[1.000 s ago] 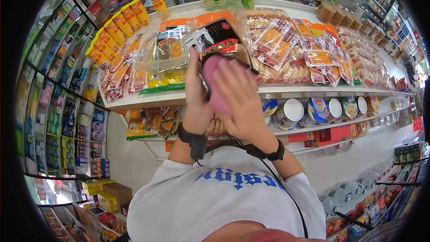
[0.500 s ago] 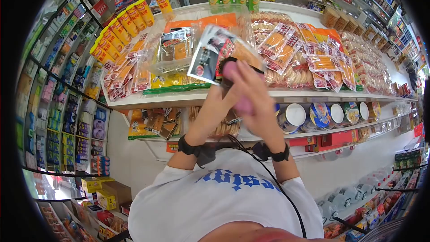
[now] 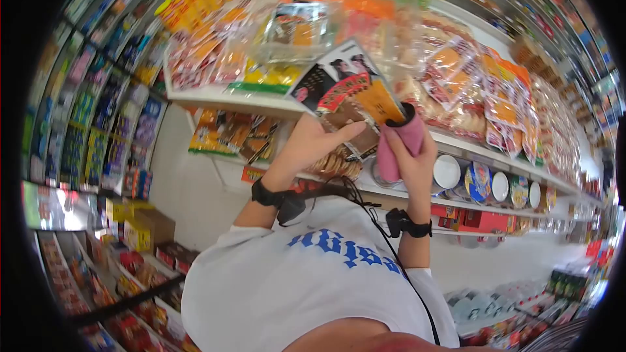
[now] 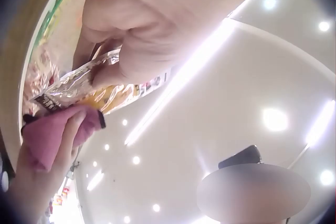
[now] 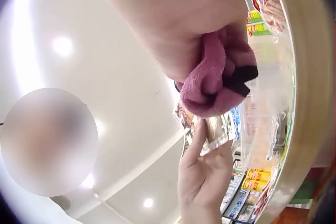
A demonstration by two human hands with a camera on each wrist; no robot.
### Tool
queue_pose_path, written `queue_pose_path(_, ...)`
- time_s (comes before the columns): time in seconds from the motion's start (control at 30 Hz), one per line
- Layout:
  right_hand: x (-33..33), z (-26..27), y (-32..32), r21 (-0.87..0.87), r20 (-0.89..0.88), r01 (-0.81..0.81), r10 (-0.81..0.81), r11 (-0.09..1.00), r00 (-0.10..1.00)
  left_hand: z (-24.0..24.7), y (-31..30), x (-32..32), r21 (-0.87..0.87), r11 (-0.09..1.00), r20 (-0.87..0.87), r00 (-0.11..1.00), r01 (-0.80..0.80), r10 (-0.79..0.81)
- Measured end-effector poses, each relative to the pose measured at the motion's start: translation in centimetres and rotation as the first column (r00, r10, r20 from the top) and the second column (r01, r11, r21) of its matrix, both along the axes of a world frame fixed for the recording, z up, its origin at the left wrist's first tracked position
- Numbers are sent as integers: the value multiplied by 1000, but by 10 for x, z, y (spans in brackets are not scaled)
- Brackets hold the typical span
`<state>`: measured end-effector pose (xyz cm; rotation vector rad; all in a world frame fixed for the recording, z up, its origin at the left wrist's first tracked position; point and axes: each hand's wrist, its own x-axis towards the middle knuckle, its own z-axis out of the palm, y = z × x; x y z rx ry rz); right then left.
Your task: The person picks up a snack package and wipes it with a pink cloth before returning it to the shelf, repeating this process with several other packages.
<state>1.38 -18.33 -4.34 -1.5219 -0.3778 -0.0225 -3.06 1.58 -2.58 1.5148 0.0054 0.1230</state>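
Flat, glossy plastic food packet in black, white, red and orange (image 3: 349, 91), held up tilted near the front edge of a white display shelf (image 3: 222, 102). Probably light, bendy and slick, contents perhaps breakable; best pinched lightly by an edge. Pinched by its lower edge in the left hand (image 3: 315, 143), thumb across the printed face. Bunched in the right hand's (image 3: 416, 160) grip, close to the packet's right corner: soft pink cloth with black trim (image 4: 50, 136), likely pliant.

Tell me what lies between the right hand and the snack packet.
A pink cloth, gripped by the right hand, lies between that hand and the snack packet; the head view shows this.
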Motion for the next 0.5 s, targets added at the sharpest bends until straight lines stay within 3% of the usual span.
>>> queue_pose_path(0.1, -7, -19, -12, -205, -4, -3, 2, 979, 1000, -2, 32, -15, 143, 989, 128, 991, -46, 27)
queue_pose_path(0.17, -8, -35, -23, -119, -21, 45, -47, 992, 999, -9, 75, -32, 197, 969, -110, 986, 147, -127)
queue_pose_path(0.23, -6, -48, -39, -52, 0, 160, -160, 986, 987, -29, 117, -48, 212, 903, -283, 907, 375, -310)
queue_pose_path(0.33, -6, -50, -50, 93, -136, 307, -293, 947, 946, -67, 154, -71, 134, 943, -493, 846, 304, -203)
queue_pose_path(0.43, -5, -54, -53, 58, -105, 351, -344, 934, 933, -133, 189, -94, 158, 984, -594, 804, 85, 26)
queue_pose_path(0.5, -5, -55, -52, 45, -117, 327, -320, 944, 940, -177, 215, -102, 210, 958, -493, 825, -197, 278)
